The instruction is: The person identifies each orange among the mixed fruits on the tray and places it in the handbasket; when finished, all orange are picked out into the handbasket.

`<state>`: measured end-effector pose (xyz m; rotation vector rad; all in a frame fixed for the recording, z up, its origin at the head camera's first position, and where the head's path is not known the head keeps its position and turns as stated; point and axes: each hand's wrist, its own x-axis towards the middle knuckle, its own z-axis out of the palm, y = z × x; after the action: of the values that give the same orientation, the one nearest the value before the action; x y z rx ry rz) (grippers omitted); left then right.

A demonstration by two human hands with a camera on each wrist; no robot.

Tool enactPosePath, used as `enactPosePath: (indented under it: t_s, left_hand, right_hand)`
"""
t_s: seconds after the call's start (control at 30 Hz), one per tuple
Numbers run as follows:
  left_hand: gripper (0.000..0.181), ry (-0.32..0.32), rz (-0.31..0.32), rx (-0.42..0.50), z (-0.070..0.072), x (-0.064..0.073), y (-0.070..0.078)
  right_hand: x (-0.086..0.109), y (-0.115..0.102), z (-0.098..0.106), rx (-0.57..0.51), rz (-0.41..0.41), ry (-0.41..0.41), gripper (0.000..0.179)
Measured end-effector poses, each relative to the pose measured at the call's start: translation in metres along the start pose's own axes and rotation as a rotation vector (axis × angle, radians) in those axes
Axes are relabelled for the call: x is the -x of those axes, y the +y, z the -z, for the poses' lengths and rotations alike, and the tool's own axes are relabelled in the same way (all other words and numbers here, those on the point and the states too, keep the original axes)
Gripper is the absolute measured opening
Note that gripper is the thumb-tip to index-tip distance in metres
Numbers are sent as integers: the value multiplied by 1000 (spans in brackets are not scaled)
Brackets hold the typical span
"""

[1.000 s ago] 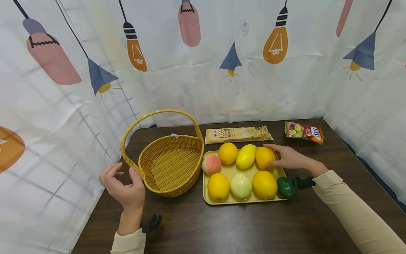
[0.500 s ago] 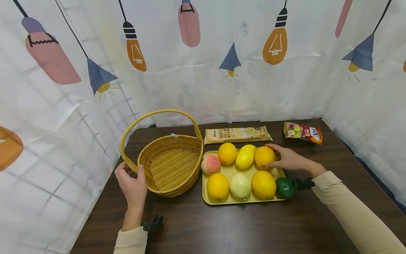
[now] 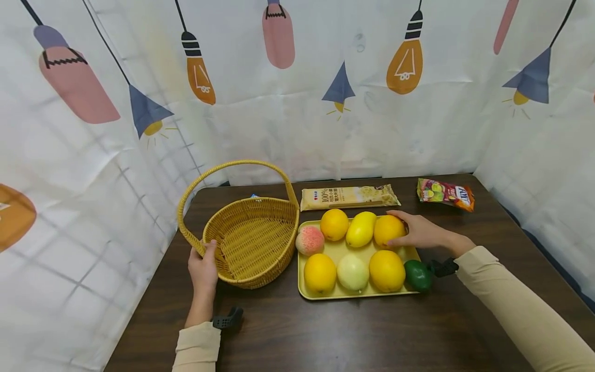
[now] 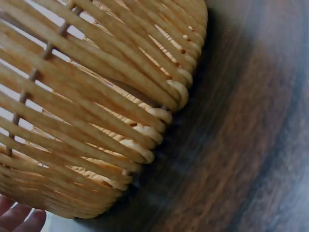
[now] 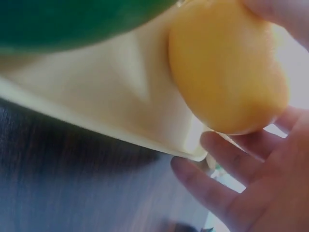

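In the head view a yellow wicker basket [image 3: 251, 248] with a tall arched handle stands on the left. My left hand [image 3: 203, 268] grips its left side near the handle's foot, thumb over the rim. The left wrist view shows the woven wall and some fingertips [image 4: 21, 220] at the corner. On the right, my right hand [image 3: 420, 232] holds an orange [image 3: 388, 231] between thumb and fingers, at the back right of a pale yellow tray [image 3: 338, 250]. Two of its fingers [image 5: 231, 154] stand apart from the orange in the right wrist view.
The tray also bears a peach [image 3: 310, 241], a yellow mango-like fruit [image 3: 361, 229], a pale green round fruit [image 3: 353, 272], an avocado-like dark green fruit [image 3: 418, 275] and several oranges [image 3: 319, 274]. Behind lie a long noodle packet [image 3: 348, 197] and a red snack bag [image 3: 445, 194]. Printed curtains surround the table.
My left hand has moved right, from beside the basket onto its left rim, and now grips it. The right hand stays at the orange.
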<state>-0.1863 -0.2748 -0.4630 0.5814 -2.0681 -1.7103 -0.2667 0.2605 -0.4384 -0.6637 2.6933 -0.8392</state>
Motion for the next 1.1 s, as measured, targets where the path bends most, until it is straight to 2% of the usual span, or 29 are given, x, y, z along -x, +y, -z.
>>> enactPosePath:
  t_s: [0.13, 0.3, 0.4, 0.57, 0.77, 0.9, 1.1]
  left_hand:
    - [32, 8, -6, 40, -2, -2, -4]
    - [31, -1, -22, 61, -5, -5, -7]
    - [28, -6, -23, 89, -4, -5, -8]
    - [24, -19, -56, 196, -3, -5, -12]
    - [29, -29, -124, 208, 0, -2, -15]
    - [32, -23, -147, 217, 0, -1, -18]
    - [36, 9, -138, 216, 1, -1, -16]
  right_hand:
    - [1, -1, 1, 18, 0, 13, 92]
    - [7, -2, 3, 20, -19, 57, 92]
    - [11, -10, 8, 10, 7, 100, 91]
    - [15, -42, 14, -47, 111, 169, 86]
    - [17, -85, 9, -152, 244, 233, 85]
    - [13, -105, -1, -241, 284, 285, 84]
    - [4, -125, -19, -349, 319, 317, 83]
